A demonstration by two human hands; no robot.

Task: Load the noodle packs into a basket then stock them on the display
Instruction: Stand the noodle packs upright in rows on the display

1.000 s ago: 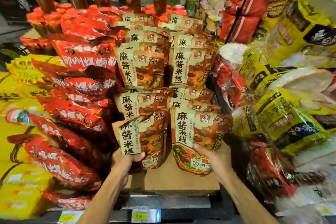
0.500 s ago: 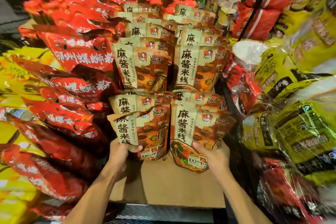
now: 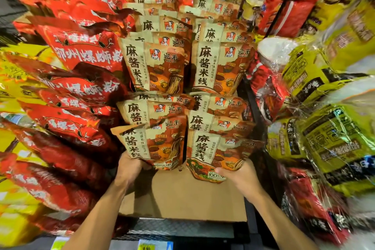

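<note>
Whole view is basically a wall of snack bags: red packs (image 3: 81, 95) sloping down the left side, yellow packs (image 3: 332, 132) wrapped in clear film piled on the right, and in the middle two columns of tan noodle packs (image 3: 188, 63) stacked in overlapping rows going back and up. Under the front of those sits a plain cardboard box (image 3: 182, 195), its flat top bare in front of the packs, and below that a metal shelf edge (image 3: 182, 227) with a yellow price tag (image 3: 146, 246) at the very bottom. The two front noodle packs are the ones being handled. The left pack (image 3: 154, 144) stands on end, long axis vertical, printed face toward the camera, top edge leaning a bit to the left. The right pack (image 3: 219, 154) is also upright, face out, pretty much straight, text reading top to bottom. They sit side by side, edges just about touching, bottoms right above the box. The left hand (image 3: 129, 168) is closed on the lower left corner of the left pack, thumb over the front. The right hand (image 3: 241, 176) is closed on the bottom right of the right pack, thumb pressed on the front near the bottom label, fingers tucked behind so I can't see them. Edges of the shot are blurry.
</note>
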